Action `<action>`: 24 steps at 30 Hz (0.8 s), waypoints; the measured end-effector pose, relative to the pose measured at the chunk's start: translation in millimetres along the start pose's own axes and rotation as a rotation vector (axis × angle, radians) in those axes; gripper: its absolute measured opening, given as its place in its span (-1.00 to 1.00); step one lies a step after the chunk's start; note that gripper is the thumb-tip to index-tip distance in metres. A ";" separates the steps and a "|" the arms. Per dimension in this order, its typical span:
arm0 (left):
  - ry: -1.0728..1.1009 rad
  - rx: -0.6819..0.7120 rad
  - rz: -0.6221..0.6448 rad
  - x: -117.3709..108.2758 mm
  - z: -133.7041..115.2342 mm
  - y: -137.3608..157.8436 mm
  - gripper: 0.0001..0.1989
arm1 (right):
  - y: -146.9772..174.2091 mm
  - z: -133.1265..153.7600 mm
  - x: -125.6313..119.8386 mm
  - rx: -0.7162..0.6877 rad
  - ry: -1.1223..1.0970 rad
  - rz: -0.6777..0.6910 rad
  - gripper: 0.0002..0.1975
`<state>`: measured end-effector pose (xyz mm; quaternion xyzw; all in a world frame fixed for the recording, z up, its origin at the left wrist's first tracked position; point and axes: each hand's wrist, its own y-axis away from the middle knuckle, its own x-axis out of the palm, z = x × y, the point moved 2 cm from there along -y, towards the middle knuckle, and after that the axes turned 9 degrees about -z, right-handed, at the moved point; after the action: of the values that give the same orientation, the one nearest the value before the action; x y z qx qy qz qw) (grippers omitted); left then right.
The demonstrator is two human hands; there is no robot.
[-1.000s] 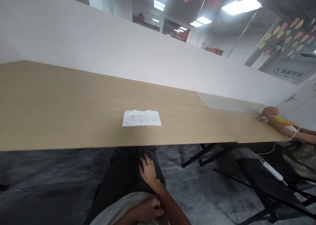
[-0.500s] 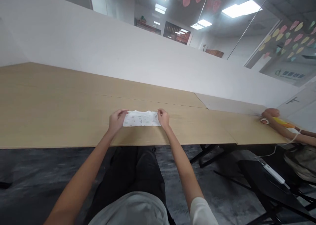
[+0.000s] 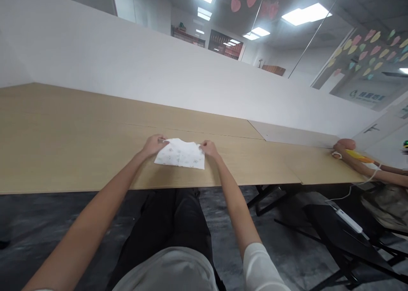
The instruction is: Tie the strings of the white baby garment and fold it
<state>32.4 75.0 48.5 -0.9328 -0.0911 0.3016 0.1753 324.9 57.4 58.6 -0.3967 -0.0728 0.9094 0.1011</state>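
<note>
A small white baby garment [image 3: 180, 155] with a sparse little print hangs or lies just over the wooden table near its front edge. Its upper edge dips in the middle like a neckline, and a vertical line runs down its centre. My left hand [image 3: 154, 145] pinches the upper left corner between thumb and fingers. At the upper right corner, my right hand [image 3: 208, 148] is closed on the fabric. Whether the bottom edge touches the table I cannot tell.
The long wooden table [image 3: 79, 133] runs up to a white wall [image 3: 127, 69] with glass above. At the far right, another person's arms [image 3: 360, 161] rest by a doll-like head [image 3: 347, 144] and something yellow. A black chair [image 3: 331, 227] holding a white power strip [image 3: 349, 221] stands below.
The garment has gone from a narrow strip to a taller shape with sloping upper corners, its lower edge nearer me. My left hand has risen slightly and moved a little right.
</note>
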 end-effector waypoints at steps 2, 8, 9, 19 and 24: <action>0.141 0.021 -0.043 -15.0 -20.0 -4.5 -0.64 | -1.9 9.8 -22.4 0.017 -0.281 -0.066 -0.90; 0.329 0.212 -0.244 -81.6 -91.5 7.7 -0.66 | 13.0 61.2 -105.9 -0.242 -0.723 -0.118 -0.84; 0.313 0.243 -0.261 -92.2 -100.5 13.3 -0.66 | 19.8 69.5 -119.0 -0.280 -0.705 -0.101 -0.82; -0.241 0.246 -0.054 -97.2 -101.9 26.7 -0.45 | 18.3 52.5 -120.1 -0.249 -0.465 -0.019 -0.75; -0.436 0.109 0.208 -52.6 -25.3 7.4 -0.41 | -5.9 6.7 -62.9 -0.166 -0.010 0.071 -0.85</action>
<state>5.7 46.8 92.7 -0.8391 -0.0139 0.5167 0.1697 362.5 47.6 108.9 -0.4016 -0.1341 0.9053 0.0353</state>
